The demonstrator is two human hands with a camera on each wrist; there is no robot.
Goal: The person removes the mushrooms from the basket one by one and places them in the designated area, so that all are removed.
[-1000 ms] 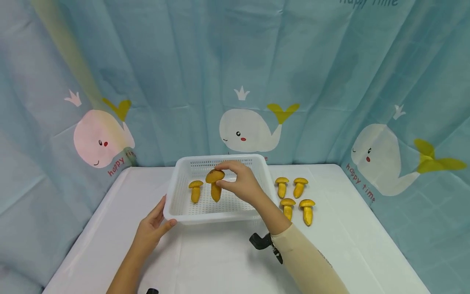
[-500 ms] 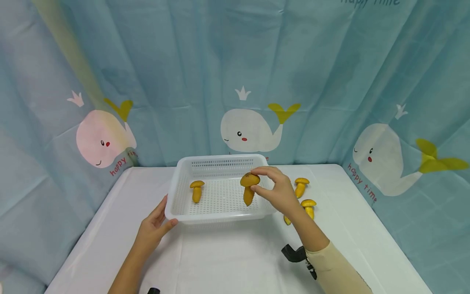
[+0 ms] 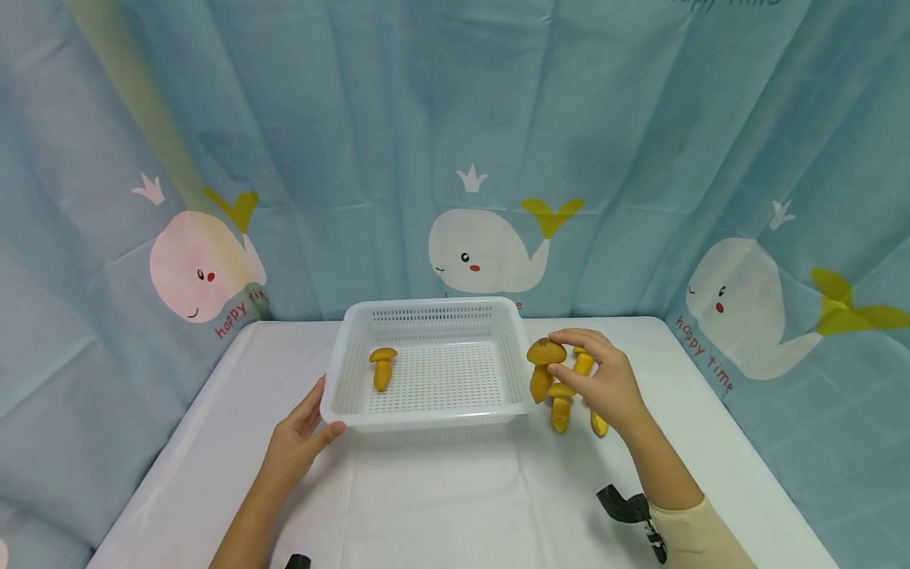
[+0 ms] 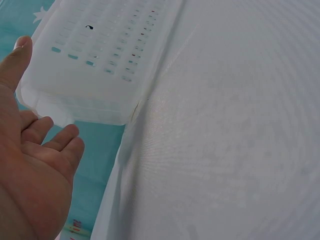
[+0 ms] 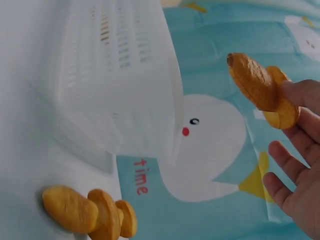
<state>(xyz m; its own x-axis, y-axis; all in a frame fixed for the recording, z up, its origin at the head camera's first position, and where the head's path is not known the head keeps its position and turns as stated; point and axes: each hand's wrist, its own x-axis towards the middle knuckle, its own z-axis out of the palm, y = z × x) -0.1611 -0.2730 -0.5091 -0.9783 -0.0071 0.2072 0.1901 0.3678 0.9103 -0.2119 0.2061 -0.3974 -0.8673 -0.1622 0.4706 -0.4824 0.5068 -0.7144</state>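
Note:
My right hand pinches a yellow-brown mushroom by its cap, thumb in front and fingertips at the far side. In the right wrist view this mushroom is held up in the air, its stem pointing away from the palm. My left hand holds the near left corner of a white plastic basket, thumb at the front and fingers along the left side. One mushroom lies inside the basket, toward its left end. To the basket's right, partly behind my right hand, lie more mushrooms on the table.
A white cloth covers the table; the basket stands near its back edge. Behind hangs a blue curtain printed with whales. A black camera mount sits at my right wrist, beside the beige sleeve.
My right hand has carried the mushroom from above the basket rightward, past its right rim, to over the mushrooms on the table. The left hand has stayed at the basket's corner.

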